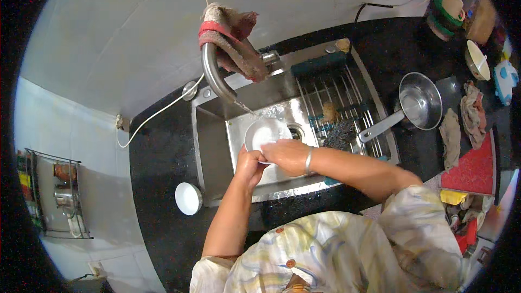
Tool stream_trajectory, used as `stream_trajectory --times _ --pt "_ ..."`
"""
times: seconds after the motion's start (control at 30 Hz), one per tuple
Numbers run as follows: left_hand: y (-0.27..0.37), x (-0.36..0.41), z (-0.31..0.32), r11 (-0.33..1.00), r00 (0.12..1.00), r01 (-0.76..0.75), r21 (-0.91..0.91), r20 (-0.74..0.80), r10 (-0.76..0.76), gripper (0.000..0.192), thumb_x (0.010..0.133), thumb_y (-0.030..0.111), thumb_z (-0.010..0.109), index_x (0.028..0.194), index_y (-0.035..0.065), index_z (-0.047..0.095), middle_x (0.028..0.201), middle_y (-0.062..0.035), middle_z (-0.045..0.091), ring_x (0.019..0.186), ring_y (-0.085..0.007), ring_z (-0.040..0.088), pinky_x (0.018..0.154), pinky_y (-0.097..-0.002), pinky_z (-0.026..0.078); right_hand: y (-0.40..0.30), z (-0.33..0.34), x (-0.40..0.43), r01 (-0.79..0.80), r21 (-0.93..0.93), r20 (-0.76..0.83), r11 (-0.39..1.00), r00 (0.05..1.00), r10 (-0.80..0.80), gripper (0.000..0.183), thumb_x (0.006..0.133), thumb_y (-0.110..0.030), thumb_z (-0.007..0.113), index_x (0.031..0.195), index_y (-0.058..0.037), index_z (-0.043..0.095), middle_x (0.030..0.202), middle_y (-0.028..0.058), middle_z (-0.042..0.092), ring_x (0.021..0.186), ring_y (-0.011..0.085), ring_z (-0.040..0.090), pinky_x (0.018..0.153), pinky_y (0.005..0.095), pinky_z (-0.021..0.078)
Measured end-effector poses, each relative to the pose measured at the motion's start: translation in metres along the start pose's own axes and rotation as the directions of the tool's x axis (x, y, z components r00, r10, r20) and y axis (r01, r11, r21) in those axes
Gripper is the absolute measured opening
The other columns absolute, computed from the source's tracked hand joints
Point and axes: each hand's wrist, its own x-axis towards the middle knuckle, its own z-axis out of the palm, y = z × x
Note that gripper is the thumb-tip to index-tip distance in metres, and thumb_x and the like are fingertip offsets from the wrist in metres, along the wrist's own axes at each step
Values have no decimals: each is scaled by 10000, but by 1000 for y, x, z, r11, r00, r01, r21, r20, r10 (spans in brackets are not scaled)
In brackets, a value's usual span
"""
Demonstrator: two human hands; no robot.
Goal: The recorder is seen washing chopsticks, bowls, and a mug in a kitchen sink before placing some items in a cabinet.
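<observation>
My left hand (249,166) grips a white bowl (252,132) by its near rim, over the steel sink basin (211,142). Inside the bowl lie the blurred fingers of my right hand (289,155), against its inner wall; whether they hold anything is hidden. A silver bangle (308,160) circles the right wrist. Water (245,108) runs from the curved steel faucet (215,77) towards the bowl's far edge. A cloth with a red band (232,40) is draped around the faucet.
A steel rack (317,93) spans the sink's right side, carrying a dark scouring pad (340,134) and a brown sponge (329,112). Right of it sits a steel saucepan (421,101), its handle over the sink edge. Another white bowl (188,198) stands left on the black counter (158,195).
</observation>
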Motion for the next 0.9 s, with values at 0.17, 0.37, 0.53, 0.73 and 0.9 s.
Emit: stream_trajectory --times 0.17,0.37,0.53,0.73,0.9 --pt "8 0 -5 994 995 99 48 11 -100 585 516 -30 399 1101 -41 396 962 -172 515 855 -310 548 674 -402 507 34 1 -12 -51 -384 -420 922 899 -125 174 688 -128 540 856 -103 578 875 48 561 937 206 526 900 562 255" --pt "44 10 13 959 961 269 85 45 -273 473 627 104 453 1075 -45 429 1004 -188 519 955 -360 523 777 -494 471 13 17 -12 -193 68 -120 979 972 200 216 670 -233 650 849 -123 600 924 68 604 835 226 571 729 412 419" --pt "14 25 54 625 953 -248 740 72 293 662 771 427 495 1237 6 289 1229 -175 382 1069 -344 425 911 -406 335 15 11 -6 -429 590 -275 684 690 670 209 664 -218 657 750 -38 594 717 161 593 655 312 572 593 361 443" --pt "59 45 52 759 975 -212 616 191 118 407 858 360 399 968 16 587 847 -115 596 801 -180 555 715 -305 441 7 -1 -18 -55 989 -30 136 832 554 187 692 -177 691 757 -31 593 646 -6 554 597 64 502 544 236 428" --pt "46 38 61 283 849 -412 866 251 465 413 854 329 398 1163 59 450 1125 -162 494 999 -262 495 855 -363 385 19 -5 4 -115 992 43 60 731 681 62 745 -58 610 778 -20 575 645 -18 534 621 61 498 525 219 406"
